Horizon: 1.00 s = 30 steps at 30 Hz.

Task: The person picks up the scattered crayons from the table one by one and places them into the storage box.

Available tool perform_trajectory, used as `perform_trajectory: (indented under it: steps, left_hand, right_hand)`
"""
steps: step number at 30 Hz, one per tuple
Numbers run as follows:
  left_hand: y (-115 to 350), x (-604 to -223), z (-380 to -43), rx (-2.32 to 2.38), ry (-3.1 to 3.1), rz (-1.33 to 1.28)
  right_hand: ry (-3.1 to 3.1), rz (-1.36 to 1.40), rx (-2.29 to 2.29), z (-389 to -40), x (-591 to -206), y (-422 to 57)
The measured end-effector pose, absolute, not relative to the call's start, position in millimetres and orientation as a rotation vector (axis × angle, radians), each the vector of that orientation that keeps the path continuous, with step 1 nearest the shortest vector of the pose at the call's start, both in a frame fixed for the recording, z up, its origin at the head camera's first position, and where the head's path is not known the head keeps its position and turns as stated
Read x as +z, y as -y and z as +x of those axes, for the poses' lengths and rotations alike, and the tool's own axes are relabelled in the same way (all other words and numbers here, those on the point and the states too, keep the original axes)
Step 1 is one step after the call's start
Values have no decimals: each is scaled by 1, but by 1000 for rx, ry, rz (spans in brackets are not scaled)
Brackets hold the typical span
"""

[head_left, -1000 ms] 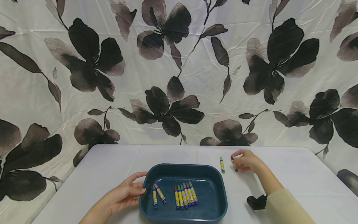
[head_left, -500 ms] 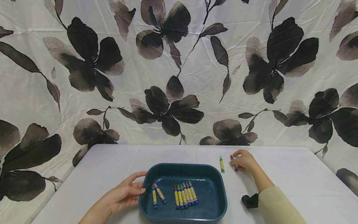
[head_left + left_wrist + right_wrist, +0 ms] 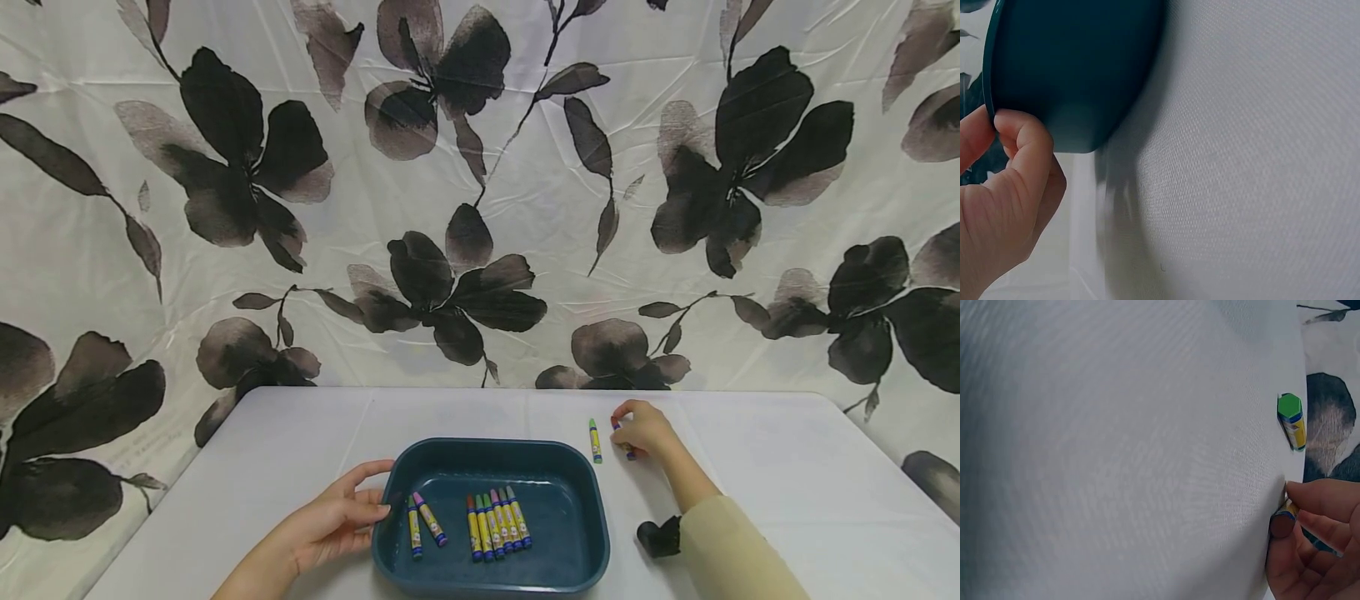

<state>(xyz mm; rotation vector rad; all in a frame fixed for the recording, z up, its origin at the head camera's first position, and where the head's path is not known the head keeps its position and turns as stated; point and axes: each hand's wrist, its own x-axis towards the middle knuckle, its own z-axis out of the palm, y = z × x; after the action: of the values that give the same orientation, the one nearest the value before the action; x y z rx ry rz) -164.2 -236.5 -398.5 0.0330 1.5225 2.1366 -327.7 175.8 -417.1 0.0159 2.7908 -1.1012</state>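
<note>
My left hand (image 3: 341,512) grips the left rim of a dark teal tray (image 3: 495,448), thumb on the inner side; the left wrist view shows the fingers pinching that tray's edge (image 3: 989,69). At the far right of the table, my right hand (image 3: 647,429) pinches a red-tipped crayon (image 3: 628,452), partly hidden by the fingers. Its brown-red end (image 3: 1283,526) shows between thumb and fingers in the right wrist view, close to the tabletop. Just left of it lies a green crayon (image 3: 596,442) with a yellow wrapper, apart from the hand.
Inside the tray, several crayons (image 3: 498,525) lie side by side in a row. Two more, a yellow-green one (image 3: 415,529) and a pink one (image 3: 431,521), lie at its left. Behind the white table (image 3: 787,467) hangs a floral cloth (image 3: 570,208).
My right hand has shifted slightly left with the red-tipped crayon, closer to the green one. My left hand and the tray have stayed in place.
</note>
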Motion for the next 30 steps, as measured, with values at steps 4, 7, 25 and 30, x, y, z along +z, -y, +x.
perform_trajectory:
  steps: [4, 7, 25, 30]
  left_hand:
    - [236, -399, -164, 2137, -1526, 30]
    - [236, -399, -164, 2136, -1529, 30]
    - [237, -399, -165, 2141, -1505, 35]
    - [237, -398, -164, 2145, -1502, 32]
  right_hand:
    - [-2787, 0, -1092, -328, -417, -177]
    - [-2776, -4, -1097, -329, -417, -177]
    - [-2661, -7, -1218, -323, -411, -183]
    - [-2584, 0, -1303, -319, -408, -187]
